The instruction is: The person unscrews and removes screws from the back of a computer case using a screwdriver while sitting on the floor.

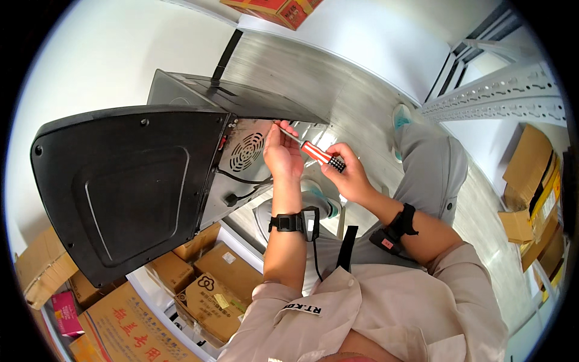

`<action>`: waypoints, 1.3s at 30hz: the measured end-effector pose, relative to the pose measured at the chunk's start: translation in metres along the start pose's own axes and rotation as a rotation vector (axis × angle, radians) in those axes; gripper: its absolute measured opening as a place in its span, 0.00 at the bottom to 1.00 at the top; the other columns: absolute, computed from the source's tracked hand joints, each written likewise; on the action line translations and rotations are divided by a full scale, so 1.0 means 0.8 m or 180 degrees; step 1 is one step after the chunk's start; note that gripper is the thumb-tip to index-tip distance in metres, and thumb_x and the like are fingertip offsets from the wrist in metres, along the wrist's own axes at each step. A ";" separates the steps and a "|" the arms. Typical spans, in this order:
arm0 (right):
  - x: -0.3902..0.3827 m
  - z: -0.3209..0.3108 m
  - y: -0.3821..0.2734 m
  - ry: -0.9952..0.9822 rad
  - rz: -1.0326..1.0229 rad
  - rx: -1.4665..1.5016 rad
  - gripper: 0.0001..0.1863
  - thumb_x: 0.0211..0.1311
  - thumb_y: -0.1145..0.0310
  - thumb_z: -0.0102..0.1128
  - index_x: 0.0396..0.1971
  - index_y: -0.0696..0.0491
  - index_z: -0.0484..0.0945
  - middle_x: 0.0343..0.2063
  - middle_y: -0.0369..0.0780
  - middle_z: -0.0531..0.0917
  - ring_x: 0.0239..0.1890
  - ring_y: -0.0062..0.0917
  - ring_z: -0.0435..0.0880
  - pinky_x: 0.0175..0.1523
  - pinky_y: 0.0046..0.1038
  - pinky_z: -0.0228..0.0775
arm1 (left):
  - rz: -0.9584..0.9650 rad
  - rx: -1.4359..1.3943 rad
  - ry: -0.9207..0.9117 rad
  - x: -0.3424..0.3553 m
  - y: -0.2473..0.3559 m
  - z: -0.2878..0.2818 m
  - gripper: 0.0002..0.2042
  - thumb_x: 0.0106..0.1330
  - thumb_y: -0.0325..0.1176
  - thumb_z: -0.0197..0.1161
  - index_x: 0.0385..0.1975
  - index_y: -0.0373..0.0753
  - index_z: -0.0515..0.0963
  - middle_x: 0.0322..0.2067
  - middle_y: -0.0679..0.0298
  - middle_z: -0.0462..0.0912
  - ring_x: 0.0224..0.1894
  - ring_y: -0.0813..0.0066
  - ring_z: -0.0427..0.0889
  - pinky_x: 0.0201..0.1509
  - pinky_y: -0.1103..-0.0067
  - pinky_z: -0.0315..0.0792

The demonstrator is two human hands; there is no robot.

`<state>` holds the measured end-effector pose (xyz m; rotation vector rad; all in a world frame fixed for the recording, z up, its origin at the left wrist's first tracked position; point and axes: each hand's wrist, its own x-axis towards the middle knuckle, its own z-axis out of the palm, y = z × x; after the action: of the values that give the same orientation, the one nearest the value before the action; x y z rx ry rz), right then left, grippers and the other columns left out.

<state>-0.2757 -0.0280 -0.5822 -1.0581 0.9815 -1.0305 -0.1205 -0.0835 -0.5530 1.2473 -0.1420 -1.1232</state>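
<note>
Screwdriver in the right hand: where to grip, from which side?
Probably the striped handle, from the lower right of the view: it is thicker than the slim metal shaft, and its checkered butt end points that way, where the right hand holds it. The shaft's far end is at the left hand.

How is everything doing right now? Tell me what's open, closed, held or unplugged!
Right hand: closed around the screwdriver.
Screwdriver: held slanted, tip near the left hand.
Left hand: raised, fingers bent; can't tell if gripping.
Round vent: slots uncovered.
Black plug: looks unplugged.
Wrist straps: both fastened.
Cardboard box on the right: flap open.
</note>
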 end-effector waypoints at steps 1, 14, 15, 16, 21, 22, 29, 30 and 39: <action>-0.001 0.001 0.000 0.0002 0.0039 0.0017 0.17 0.57 0.70 0.64 0.44 0.57 0.69 0.34 0.40 0.77 0.35 0.21 0.75 0.41 0.27 0.69 | -0.0004 -0.0096 0.0034 0.001 0.000 -0.002 0.09 0.72 0.34 0.52 0.42 0.35 0.74 0.35 0.65 0.81 0.33 0.76 0.77 0.40 0.79 0.73; 0.013 -0.002 -0.011 -0.0022 0.1170 0.1087 0.13 0.70 0.60 0.51 0.43 0.55 0.70 0.28 0.36 0.79 0.17 0.13 0.70 0.22 0.18 0.65 | -0.0240 0.0279 -0.0365 -0.002 0.007 -0.007 0.11 0.74 0.36 0.51 0.46 0.35 0.73 0.38 0.65 0.82 0.35 0.77 0.79 0.39 0.80 0.75; 0.013 -0.001 -0.010 -0.0097 0.1310 0.1132 0.14 0.71 0.60 0.50 0.43 0.55 0.70 0.28 0.36 0.79 0.18 0.13 0.71 0.22 0.18 0.65 | -0.0204 0.0292 -0.0397 -0.003 0.006 -0.006 0.11 0.74 0.35 0.51 0.46 0.35 0.73 0.38 0.65 0.82 0.35 0.77 0.79 0.38 0.80 0.76; 0.013 -0.001 -0.009 -0.0172 0.1449 0.1178 0.14 0.71 0.59 0.50 0.44 0.55 0.69 0.28 0.36 0.79 0.18 0.13 0.71 0.22 0.18 0.65 | -0.0170 0.0305 -0.0429 -0.004 0.006 -0.005 0.11 0.74 0.35 0.51 0.46 0.34 0.73 0.37 0.65 0.82 0.35 0.77 0.79 0.38 0.80 0.76; 0.009 0.001 -0.010 -0.0183 0.1212 0.0590 0.17 0.68 0.59 0.55 0.46 0.56 0.67 0.32 0.37 0.77 0.24 0.17 0.73 0.26 0.20 0.65 | -0.0141 0.0359 -0.0463 0.000 0.006 -0.015 0.10 0.73 0.34 0.52 0.45 0.35 0.74 0.34 0.66 0.81 0.32 0.77 0.80 0.35 0.81 0.76; 0.007 0.004 -0.007 0.0006 0.1018 0.0270 0.17 0.68 0.60 0.56 0.46 0.56 0.66 0.34 0.37 0.76 0.24 0.17 0.73 0.25 0.20 0.64 | -0.0122 0.0397 -0.0396 0.001 0.005 -0.015 0.09 0.73 0.33 0.52 0.45 0.36 0.74 0.34 0.66 0.81 0.32 0.77 0.80 0.34 0.81 0.77; 0.004 0.001 0.013 0.0609 0.0057 -0.0293 0.18 0.65 0.63 0.60 0.47 0.57 0.67 0.33 0.38 0.76 0.23 0.18 0.76 0.25 0.21 0.66 | -0.0028 0.0416 -0.0376 0.003 0.001 -0.012 0.09 0.74 0.33 0.50 0.44 0.36 0.73 0.35 0.65 0.80 0.34 0.75 0.80 0.37 0.80 0.78; 0.004 -0.002 -0.003 0.0547 0.0538 -0.0040 0.17 0.66 0.62 0.59 0.46 0.57 0.67 0.32 0.38 0.76 0.23 0.19 0.77 0.25 0.20 0.67 | -0.0034 0.0395 -0.0342 0.003 0.002 -0.014 0.09 0.73 0.34 0.52 0.44 0.36 0.74 0.35 0.65 0.80 0.34 0.76 0.80 0.35 0.81 0.77; 0.013 -0.014 -0.010 -0.0065 0.1414 0.0844 0.18 0.69 0.59 0.54 0.48 0.56 0.67 0.35 0.40 0.77 0.30 0.22 0.80 0.27 0.22 0.70 | -0.0310 0.0808 -0.0506 -0.027 0.002 -0.002 0.10 0.72 0.34 0.54 0.43 0.34 0.76 0.38 0.62 0.82 0.37 0.74 0.82 0.36 0.81 0.78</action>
<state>-0.2854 -0.0415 -0.5784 -0.5944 0.9760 -0.7535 -0.1293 -0.0663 -0.5425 1.3996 -0.3561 -1.3195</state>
